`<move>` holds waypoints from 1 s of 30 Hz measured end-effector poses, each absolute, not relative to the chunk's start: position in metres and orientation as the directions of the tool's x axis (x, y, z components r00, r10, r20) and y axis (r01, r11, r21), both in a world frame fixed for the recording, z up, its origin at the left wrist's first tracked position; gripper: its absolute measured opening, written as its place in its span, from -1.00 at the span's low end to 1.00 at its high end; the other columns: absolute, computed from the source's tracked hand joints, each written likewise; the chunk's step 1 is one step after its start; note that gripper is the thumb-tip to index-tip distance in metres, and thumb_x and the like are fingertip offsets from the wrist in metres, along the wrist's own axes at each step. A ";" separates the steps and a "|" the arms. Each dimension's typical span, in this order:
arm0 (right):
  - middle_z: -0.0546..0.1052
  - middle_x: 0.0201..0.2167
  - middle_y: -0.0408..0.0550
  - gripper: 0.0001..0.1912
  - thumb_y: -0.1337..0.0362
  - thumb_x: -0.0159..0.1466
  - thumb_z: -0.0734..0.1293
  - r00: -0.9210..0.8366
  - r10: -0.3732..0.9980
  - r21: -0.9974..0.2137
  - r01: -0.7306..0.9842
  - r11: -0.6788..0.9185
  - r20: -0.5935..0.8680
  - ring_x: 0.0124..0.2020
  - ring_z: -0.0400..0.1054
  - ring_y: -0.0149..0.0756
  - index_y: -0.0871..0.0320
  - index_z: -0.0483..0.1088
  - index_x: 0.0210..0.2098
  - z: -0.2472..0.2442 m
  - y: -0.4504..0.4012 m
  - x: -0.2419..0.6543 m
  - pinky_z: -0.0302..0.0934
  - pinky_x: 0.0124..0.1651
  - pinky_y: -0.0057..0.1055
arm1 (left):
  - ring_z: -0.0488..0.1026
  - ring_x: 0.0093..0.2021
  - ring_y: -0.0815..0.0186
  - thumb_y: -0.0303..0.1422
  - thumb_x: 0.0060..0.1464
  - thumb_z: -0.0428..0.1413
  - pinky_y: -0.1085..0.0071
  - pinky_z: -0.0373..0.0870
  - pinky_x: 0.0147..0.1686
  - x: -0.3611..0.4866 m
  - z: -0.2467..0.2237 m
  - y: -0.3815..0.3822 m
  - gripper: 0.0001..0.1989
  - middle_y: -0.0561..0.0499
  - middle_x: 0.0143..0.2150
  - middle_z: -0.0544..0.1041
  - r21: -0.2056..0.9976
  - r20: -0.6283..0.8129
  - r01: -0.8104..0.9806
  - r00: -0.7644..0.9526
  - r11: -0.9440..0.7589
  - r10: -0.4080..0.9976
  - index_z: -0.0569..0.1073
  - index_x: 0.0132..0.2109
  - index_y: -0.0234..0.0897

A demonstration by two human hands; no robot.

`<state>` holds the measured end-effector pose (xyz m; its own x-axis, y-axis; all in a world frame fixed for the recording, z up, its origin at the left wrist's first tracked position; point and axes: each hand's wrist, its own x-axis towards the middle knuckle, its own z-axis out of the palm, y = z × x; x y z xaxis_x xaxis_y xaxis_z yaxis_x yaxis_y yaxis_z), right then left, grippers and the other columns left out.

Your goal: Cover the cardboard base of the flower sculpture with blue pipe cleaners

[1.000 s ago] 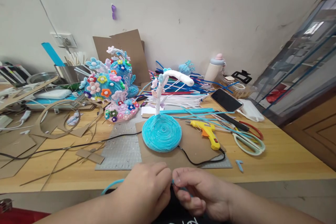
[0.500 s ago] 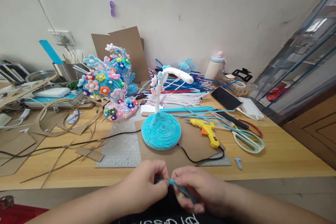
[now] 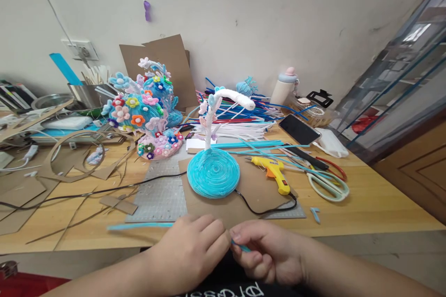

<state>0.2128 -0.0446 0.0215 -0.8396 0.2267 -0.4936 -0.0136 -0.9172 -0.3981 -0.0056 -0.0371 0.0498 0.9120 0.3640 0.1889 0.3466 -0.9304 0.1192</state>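
A blue pipe cleaner [image 3: 141,226] runs through both fists at the table's front edge. Its long end sticks out to the left past my left hand [image 3: 193,250], whose fingers are curled closed around it, back of the hand up. My right hand [image 3: 268,250] pinches the other end between thumb and fingers, where a short blue piece shows. Both hands are almost touching. Just beyond them stands a round base [image 3: 213,174] wound in blue, with a white curved stem [image 3: 230,95] carrying small pastel flowers.
A yellow glue gun [image 3: 273,171], scissors [image 3: 327,185] and a black phone [image 3: 299,129] lie to the right. Flower-covered blue pieces [image 3: 139,106] stand at the left behind a black cable [image 3: 104,190]. Bundled pipe cleaners [image 3: 240,127] and a bottle [image 3: 283,88] are at the back.
My left hand has turned over, back upward, and a long end of the pipe cleaner now shows to its left. Less of it shows at my right hand.
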 end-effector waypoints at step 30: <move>0.32 -0.60 -0.23 -0.73 0.04 0.27 0.28 -0.568 0.736 -0.918 0.097 -0.385 -0.369 -0.61 0.07 -0.44 0.12 0.35 -0.39 0.047 -0.060 0.211 -0.09 -0.54 -0.47 | 0.18 -0.75 0.48 0.16 -0.09 -0.02 0.53 0.09 -0.75 0.018 0.057 -0.035 -0.51 0.15 -0.62 0.31 0.856 -0.511 0.424 0.606 0.296 0.609 0.25 -0.44 -0.21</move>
